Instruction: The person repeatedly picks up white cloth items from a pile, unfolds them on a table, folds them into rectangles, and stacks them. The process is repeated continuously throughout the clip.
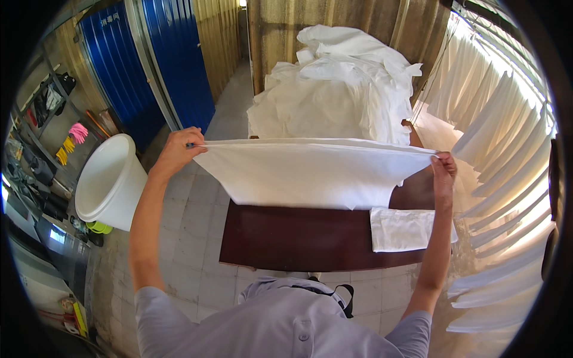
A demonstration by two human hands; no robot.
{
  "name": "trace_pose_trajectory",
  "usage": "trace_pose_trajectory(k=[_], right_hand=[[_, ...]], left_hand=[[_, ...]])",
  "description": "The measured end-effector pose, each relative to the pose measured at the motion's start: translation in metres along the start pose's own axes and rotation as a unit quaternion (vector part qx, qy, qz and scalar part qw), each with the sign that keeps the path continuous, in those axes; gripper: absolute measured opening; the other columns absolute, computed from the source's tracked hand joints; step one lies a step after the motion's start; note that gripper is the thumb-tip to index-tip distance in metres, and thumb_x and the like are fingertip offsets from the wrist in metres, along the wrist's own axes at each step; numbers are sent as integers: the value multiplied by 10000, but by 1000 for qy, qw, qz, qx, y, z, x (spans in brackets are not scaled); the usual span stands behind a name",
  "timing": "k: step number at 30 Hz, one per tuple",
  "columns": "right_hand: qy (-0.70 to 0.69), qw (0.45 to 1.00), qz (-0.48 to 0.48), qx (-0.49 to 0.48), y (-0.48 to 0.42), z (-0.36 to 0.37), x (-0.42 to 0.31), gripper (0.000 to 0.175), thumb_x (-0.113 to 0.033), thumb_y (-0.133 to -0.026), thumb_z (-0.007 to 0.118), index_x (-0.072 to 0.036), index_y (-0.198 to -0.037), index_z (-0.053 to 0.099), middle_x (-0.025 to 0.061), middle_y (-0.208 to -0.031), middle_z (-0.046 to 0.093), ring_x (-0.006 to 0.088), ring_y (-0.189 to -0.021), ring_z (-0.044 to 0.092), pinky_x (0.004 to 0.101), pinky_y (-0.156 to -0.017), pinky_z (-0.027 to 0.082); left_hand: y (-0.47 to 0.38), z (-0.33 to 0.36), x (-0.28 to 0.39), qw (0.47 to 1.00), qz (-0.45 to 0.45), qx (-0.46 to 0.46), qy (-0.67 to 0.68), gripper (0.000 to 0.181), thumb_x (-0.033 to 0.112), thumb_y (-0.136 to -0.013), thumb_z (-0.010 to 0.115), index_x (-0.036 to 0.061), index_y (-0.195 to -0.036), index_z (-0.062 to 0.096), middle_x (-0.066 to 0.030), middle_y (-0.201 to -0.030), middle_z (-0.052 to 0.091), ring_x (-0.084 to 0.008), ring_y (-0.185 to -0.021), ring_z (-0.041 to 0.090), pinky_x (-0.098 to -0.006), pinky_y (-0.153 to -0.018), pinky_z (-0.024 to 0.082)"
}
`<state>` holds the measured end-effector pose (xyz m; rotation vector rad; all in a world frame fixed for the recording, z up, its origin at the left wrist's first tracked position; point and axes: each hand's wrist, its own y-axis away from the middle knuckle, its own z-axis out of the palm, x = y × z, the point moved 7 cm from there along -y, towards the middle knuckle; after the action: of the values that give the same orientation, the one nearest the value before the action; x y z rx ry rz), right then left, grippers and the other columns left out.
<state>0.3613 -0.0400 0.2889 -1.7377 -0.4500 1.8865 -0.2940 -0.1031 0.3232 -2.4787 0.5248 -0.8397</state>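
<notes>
A white cloth point(309, 172) is stretched taut between my two hands above a dark reddish-brown table point(291, 239). My left hand point(182, 150) pinches its upper left corner, with a small dark item at the fingers that I cannot identify. The upper right corner is held by my right hand point(443, 172), between thumb and fingers. From the taut top edge the cloth hangs down, its lower edge at the tabletop. A folded white cloth point(400, 229) lies flat on the table's right side, partly hidden by my right forearm.
Behind the held cloth rises a large heap of crumpled white cloths point(331, 98). White cloths point(506, 147) hang in rows along the right side. On the left stand a big white tub point(109, 183), blue metal doors point(179, 58) and a rack with pink gloves point(78, 133).
</notes>
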Motion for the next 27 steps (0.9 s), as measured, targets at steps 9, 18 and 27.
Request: trace_pose_trajectory(k=[9, 18, 27], right_hand=[[246, 963, 109, -14, 192, -24, 2, 260, 120, -780, 617, -50, -976, 614, 4, -977, 575, 99, -889, 529, 250, -801, 449], [186, 915, 357, -21, 399, -50, 111, 117, -34, -861, 623, -51, -976, 615, 34, -1046, 630, 106, -1012, 538, 257, -852, 426], [282, 917, 276, 50, 298, -15, 116, 69, -58, -919, 550, -41, -985, 539, -39, -777, 454, 51, -705, 408, 201, -624, 359]], left_hand=[[217, 53, -7, 997, -13, -22, -77, 220, -60, -724, 649, 56, -902, 594, -59, -915, 595, -274, -920, 584, -405, -882, 505], [325, 148, -32, 951, -172, -249, 59, 142, -79, -729, 633, 25, -825, 625, -48, -842, 570, -233, -874, 561, -377, -818, 459], [294, 169, -124, 833, -449, -45, 319, 93, 110, -906, 602, 24, -939, 595, 21, -815, 554, -61, -758, 498, -220, -678, 419]])
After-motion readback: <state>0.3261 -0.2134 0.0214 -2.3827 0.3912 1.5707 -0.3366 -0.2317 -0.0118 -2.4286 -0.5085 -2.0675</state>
